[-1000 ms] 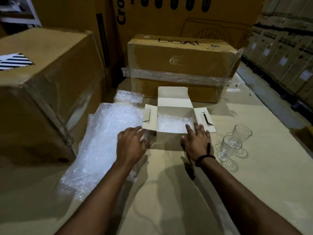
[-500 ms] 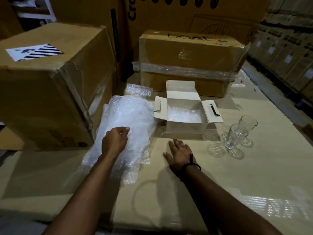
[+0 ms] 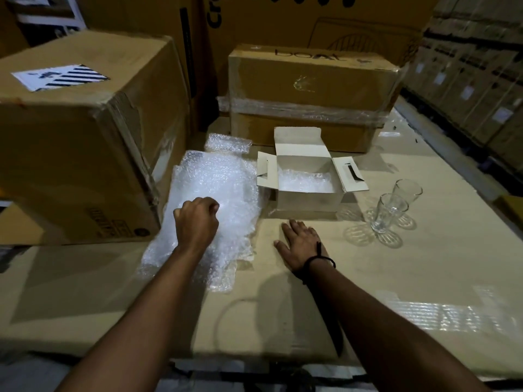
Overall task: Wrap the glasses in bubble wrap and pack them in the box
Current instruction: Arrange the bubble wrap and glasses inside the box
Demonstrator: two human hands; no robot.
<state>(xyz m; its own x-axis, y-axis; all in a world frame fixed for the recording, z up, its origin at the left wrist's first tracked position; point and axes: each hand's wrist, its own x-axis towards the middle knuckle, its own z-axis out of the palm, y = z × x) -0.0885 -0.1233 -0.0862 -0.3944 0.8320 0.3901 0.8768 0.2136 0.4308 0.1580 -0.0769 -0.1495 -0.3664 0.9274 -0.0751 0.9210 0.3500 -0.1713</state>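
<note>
A small white box (image 3: 308, 198) stands open on the cardboard surface, its flaps spread, with bubble wrap lining its bottom. To its left lies a pile of bubble wrap sheets (image 3: 220, 188). My left hand (image 3: 196, 220) rests on that pile with fingers curled, pinching the top sheet. My right hand (image 3: 301, 244) lies flat and open on the cardboard in front of the box, a black band at its wrist. Two clear drinking glasses (image 3: 392, 212) stand upright to the right of the box, one just behind the other, both bare.
A big carton (image 3: 79, 142) with a striped label stands at the left, against the bubble wrap. A long taped carton (image 3: 311, 94) sits behind the white box. A small bubble wrap piece (image 3: 227, 141) lies at the back. Stacked cartons (image 3: 475, 89) line the right side.
Both hands drew back from the white box. My left hand moved onto the bubble wrap pile and curled its fingers there; my right hand settled flat on the cardboard.
</note>
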